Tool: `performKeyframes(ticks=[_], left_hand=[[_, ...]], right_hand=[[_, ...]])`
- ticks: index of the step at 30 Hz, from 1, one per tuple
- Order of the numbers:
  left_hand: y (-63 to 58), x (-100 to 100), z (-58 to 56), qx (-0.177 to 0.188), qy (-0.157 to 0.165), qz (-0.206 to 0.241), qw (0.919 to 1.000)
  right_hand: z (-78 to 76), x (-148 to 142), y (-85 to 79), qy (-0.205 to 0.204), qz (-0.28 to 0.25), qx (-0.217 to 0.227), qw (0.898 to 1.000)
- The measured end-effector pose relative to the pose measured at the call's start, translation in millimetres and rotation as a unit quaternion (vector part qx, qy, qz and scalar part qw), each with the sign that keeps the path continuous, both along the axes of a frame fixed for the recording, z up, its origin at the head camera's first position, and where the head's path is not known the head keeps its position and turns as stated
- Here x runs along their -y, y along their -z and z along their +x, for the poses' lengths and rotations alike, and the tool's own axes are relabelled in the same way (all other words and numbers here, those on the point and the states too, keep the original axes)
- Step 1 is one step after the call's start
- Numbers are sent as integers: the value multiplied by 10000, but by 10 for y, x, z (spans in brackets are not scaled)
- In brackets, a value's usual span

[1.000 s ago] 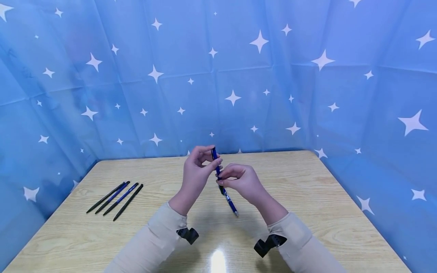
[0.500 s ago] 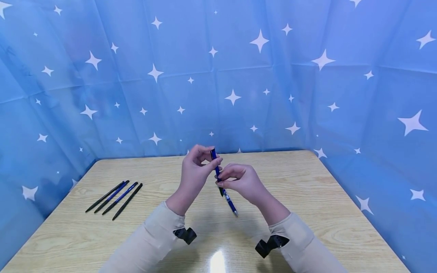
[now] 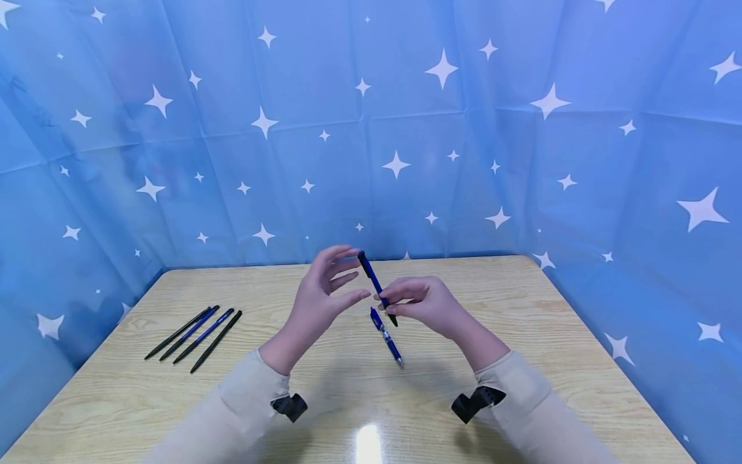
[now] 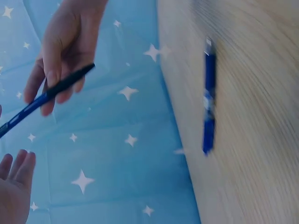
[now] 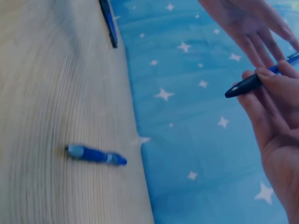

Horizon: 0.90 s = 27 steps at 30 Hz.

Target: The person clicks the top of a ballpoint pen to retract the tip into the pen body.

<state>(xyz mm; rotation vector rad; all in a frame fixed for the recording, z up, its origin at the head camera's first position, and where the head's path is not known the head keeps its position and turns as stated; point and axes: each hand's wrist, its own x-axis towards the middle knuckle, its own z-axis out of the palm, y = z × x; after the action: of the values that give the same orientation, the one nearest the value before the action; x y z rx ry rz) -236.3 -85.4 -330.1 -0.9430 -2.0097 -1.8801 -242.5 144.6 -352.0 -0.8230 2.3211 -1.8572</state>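
Observation:
My right hand (image 3: pixel 426 306) pinches a blue pen (image 3: pixel 373 274) near its black tip, between thumb and fingers. The pen is held tilted above the table, its dark clip end up toward the left; in the left wrist view the dark tip (image 4: pixel 83 73) pokes out past the thumb. My left hand (image 3: pixel 324 290) is spread beside the pen's upper end, fingers parted and holding nothing. A second blue pen (image 3: pixel 386 338) with a silver tip lies on the table below the hands, and also shows in the right wrist view as the blue pen (image 5: pixel 96 155).
Several black and blue pens (image 3: pixel 194 338) lie side by side, slanted, on the left of the wooden table (image 3: pixel 551 361). A blue curtain with white stars (image 3: pixel 371 129) hangs behind the table and along its sides.
My left hand has let go of the pen's upper end and drawn left, its fingers spreading. My right hand has shifted slightly right with the pen, which now tilts more.

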Motion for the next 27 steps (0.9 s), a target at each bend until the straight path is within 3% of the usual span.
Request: performKeyframes(ticks=[4, 9, 18, 27], left_hand=[[58, 120, -31, 54, -314, -643, 9974], [150, 279, -54, 238, -747, -1424, 9867], [318, 570, -35, 436, -1086, -1892, 9749], [459, 733, -23, 878, -1506, -2692, 9472]], right_hand=[[-53, -102, 31, -4, 164, 404, 9990], [-120, -211, 102, -8, 188, 779, 9968], [-245, -317, 267, 232, 609, 1210, 9905], [-362, -352, 461, 291, 1543, 1509, 9760]])
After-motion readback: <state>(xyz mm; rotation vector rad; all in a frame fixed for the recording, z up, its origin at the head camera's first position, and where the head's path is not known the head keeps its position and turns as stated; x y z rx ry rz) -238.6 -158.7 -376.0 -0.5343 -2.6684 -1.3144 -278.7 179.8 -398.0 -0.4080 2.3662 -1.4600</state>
